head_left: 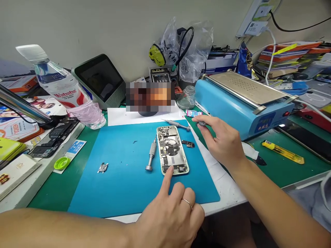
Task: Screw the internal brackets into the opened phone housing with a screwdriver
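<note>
My left hand (172, 210) reaches in from the bottom, its index finger stretched out and touching the lower end of the opened phone (178, 151); the other fingers are curled in. The phone lies on the blue mat (116, 186) with its inner parts exposed. To the right of the phone, my right hand (222, 137) is closed, thumb and fingertips pinching a small grey round-ended thing (201, 123). One grey screwdriver (152, 154) lies left of the phone, another screwdriver (178, 124) above it. A small dark phone part (188, 144) sits at its right side.
A small metal part (102, 167) lies at the mat's left. A blue heating-plate machine (232, 103) stands at back right, with a yellow utility knife (283, 152) in front. A tilted water bottle (67, 93), a screen device (100, 81) and a glass jar (187, 98) line the back.
</note>
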Tool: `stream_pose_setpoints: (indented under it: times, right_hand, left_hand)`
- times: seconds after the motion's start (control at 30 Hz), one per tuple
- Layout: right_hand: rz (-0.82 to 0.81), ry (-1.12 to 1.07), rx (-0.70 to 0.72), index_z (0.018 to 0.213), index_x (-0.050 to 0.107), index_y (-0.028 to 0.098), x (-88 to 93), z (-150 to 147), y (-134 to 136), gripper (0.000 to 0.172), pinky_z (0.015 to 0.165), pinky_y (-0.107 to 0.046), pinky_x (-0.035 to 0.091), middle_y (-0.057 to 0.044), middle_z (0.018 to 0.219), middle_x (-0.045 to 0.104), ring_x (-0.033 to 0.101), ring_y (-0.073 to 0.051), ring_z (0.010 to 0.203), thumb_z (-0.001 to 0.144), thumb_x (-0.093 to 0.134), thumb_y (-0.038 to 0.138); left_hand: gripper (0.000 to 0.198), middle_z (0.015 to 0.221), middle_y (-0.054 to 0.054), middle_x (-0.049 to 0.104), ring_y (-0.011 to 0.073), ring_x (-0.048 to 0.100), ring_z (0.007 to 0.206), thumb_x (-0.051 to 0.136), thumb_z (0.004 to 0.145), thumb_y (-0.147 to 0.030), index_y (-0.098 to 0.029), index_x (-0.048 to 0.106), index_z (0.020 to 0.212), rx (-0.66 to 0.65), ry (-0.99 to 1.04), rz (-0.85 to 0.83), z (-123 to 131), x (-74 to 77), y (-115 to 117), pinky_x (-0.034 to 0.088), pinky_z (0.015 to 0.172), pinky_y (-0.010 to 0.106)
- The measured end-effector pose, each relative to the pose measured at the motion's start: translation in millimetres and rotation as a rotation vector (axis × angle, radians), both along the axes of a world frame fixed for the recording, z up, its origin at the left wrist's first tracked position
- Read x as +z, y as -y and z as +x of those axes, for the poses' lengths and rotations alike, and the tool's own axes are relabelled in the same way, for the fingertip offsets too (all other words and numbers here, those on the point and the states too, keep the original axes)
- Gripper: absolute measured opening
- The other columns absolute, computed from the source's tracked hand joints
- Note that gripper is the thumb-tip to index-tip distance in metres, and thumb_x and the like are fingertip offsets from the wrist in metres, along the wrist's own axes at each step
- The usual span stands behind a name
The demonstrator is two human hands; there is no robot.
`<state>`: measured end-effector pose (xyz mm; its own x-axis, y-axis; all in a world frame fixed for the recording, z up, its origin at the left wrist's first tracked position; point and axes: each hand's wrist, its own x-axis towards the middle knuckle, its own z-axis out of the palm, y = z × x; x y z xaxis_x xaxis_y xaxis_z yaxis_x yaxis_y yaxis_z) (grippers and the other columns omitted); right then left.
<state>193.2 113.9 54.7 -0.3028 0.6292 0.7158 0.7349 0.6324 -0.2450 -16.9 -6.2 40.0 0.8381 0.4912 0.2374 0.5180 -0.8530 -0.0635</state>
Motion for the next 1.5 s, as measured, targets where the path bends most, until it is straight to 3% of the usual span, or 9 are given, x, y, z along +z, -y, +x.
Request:
stream_pose_setpoints:
  times: [0.17,0.37,0.6,0.73,1.0,1.17,1.5]
  right_hand:
    - [-0.015,0.08,0.052,0.122,0.067,0.027,-1.0,3.3,-4.5,0.031,0.099,-0.045,0.059,-0.007,0.119,0.077,0.072,-0.027,0.115,0.1,0.051,0.012]
    - [-0.08,0.094,0.08,0.116,0.067,0.027,-2.0,3.4,-6.8,0.029,0.096,-0.047,0.059,-0.008,0.114,0.077,0.072,-0.028,0.112,0.099,0.051,0.011]
    - [-0.108,0.163,0.099,0.117,0.066,0.024,-2.4,-0.9,-4.9,0.028,0.097,-0.047,0.057,-0.008,0.111,0.076,0.071,-0.028,0.11,0.098,0.05,0.01]
    - [-0.115,0.156,0.099,0.114,0.067,0.024,-1.5,-1.8,-4.4,0.027,0.097,-0.048,0.056,-0.009,0.11,0.076,0.07,-0.029,0.108,0.097,0.051,0.01]
    - [-0.13,0.204,0.097,0.109,0.067,0.021,-2.9,1.1,-5.8,0.021,0.099,-0.051,0.055,-0.011,0.117,0.073,0.067,-0.03,0.114,0.096,0.054,0.011]
    - [-0.183,0.197,0.077,0.101,0.067,0.023,-3.4,1.9,-5.7,0.019,0.098,-0.054,0.055,-0.011,0.119,0.072,0.066,-0.032,0.117,0.094,0.054,0.012]
    - [-0.251,0.227,0.077,0.093,0.069,0.022,-8.3,9.1,-11.3,0.025,0.093,-0.049,0.057,-0.012,0.121,0.07,0.067,-0.03,0.114,0.099,0.046,0.016]
  left_hand:
    - [0.02,0.083,0.0,0.055,0.0186,0.051,0.072,0.049,0.103,-0.033,-0.021,0.049,0.086,-0.014,-0.053,-0.041,0.6,2.4,-0.9,0.05,0.102,0.058]
    - [0.022,0.08,0.0,0.053,0.019,0.05,0.071,0.049,0.102,-0.034,-0.022,0.051,0.084,0.002,0.0,-0.009,0.8,2.1,-0.4,0.052,0.102,0.057]
    - [0.024,0.079,0.0,0.052,0.0197,0.047,0.07,0.051,0.102,-0.036,-0.022,0.051,0.082,0.052,0.035,0.009,-0.2,2.9,1.4,0.046,0.104,0.067]
    - [0.025,0.078,0.0,0.052,0.0194,0.046,0.068,0.053,0.1,-0.037,-0.022,0.05,0.081,0.049,0.038,-0.005,1.5,2.5,1.2,0.049,0.101,0.064]
    - [0.028,0.071,-0.002,0.048,0.018,0.043,0.064,0.053,0.099,-0.034,-0.023,0.044,0.076,0.098,0.125,0.166,5.6,-11.2,-1.6,0.047,0.104,0.058]
    - [0.03,0.069,-0.003,0.048,0.0175,0.042,0.063,0.054,0.099,-0.035,-0.023,0.043,0.074,0.091,0.152,0.199,6.5,-11.0,-2.6,0.05,0.1,0.053]
    - [0.032,0.068,-0.002,0.047,0.0174,0.042,0.062,0.052,0.101,-0.033,-0.023,0.042,0.072,0.095,0.152,0.205,7.3,-13.2,-5.0,0.053,0.098,0.055]
